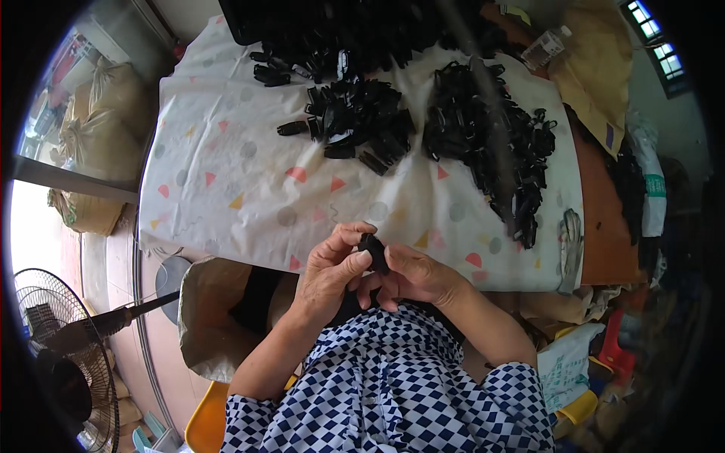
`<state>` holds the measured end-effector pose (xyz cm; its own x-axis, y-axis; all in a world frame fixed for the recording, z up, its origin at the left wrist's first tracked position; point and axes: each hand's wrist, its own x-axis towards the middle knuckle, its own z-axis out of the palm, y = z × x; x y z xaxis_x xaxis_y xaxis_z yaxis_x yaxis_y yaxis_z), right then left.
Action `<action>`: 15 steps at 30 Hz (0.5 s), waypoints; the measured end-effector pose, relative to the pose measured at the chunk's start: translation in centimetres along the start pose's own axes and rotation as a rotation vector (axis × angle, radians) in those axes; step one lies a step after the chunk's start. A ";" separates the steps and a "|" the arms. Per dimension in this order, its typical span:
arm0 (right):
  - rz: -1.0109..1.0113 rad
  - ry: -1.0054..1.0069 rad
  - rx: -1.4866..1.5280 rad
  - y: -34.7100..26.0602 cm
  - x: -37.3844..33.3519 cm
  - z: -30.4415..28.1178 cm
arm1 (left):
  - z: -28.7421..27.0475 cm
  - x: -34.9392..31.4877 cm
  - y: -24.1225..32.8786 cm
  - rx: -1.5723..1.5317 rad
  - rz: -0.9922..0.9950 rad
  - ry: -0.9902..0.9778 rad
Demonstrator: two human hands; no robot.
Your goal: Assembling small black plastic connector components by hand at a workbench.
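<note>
Both hands meet at the near edge of the table, pinching one small black plastic part (373, 254) between them. My left hand (337, 264) grips it with thumb and fingers from the left. From the right, my right hand (414, 276) closes on its lower side. The part's exact kind is too dark and too covered to make out. Beyond my hands lies a loose pile of small black plastic pieces (359, 121), with a larger, longer pile of black pieces (491, 143) to its right.
A patterned white cloth (249, 181) covers the table. More black pieces are heaped at the far edge. A plastic bottle (547, 47) lies far right, and a folded glove-like cloth (569, 245) near right. A fan (64, 355) and an open sack (208, 317) stand at left.
</note>
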<state>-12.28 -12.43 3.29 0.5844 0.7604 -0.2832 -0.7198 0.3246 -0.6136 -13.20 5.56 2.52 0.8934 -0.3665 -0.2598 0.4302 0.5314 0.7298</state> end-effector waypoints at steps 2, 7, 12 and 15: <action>-0.036 0.021 -0.028 0.9 -0.2 -0.5 | 0.7 0.3 0.0 0.010 -0.058 -0.004; -0.120 0.177 0.020 1.7 -0.6 -1.1 | 1.4 1.1 -1.3 0.096 -0.007 -0.049; -0.286 0.636 -1.345 -3.4 -2.4 -4.8 | 0.4 5.4 -0.1 0.697 0.302 0.121; -0.541 0.940 -1.942 -7.4 -2.6 -7.8 | -2.2 8.8 1.6 1.222 0.509 0.245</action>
<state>-5.55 -21.16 2.81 0.9249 0.2175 0.3119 0.3185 -0.8912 -0.3229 -4.37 4.86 -0.02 0.9733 -0.1208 0.1950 -0.2293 -0.4966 0.8371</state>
